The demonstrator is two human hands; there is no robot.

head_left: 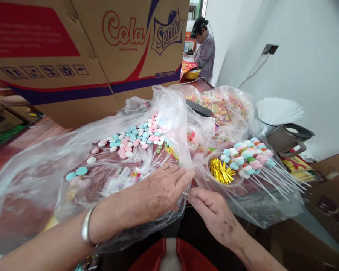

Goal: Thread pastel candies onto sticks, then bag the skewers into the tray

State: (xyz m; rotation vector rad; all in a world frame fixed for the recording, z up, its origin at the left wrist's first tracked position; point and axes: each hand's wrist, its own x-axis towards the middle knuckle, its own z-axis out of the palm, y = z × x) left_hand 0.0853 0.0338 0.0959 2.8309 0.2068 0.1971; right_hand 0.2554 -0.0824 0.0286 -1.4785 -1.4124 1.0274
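My left hand (158,190), a silver bangle at its wrist, reaches palm down over the clear plastic sheet (31,195). Its fingers are bent together, and whatever lies under them is hidden. Close beside it, my right hand (211,209) pinches a thin white stick (185,194), of which only a short end shows near the left fingertips. Beyond my left hand lie loose pink, white and blue candies (132,137). To the right of my hands, a clear bowl holds gold twist ties (222,171), beside a pile of candy skewers (250,156) on white sticks.
A large cardboard box (87,49) stands at the back left. Bags of colourful gummy candy (223,105) lie behind the skewers. A grey jug (289,139) and a bundle of white sticks (279,111) stand at right. Another person (206,52) works farther back. A red stool (147,258) is below me.
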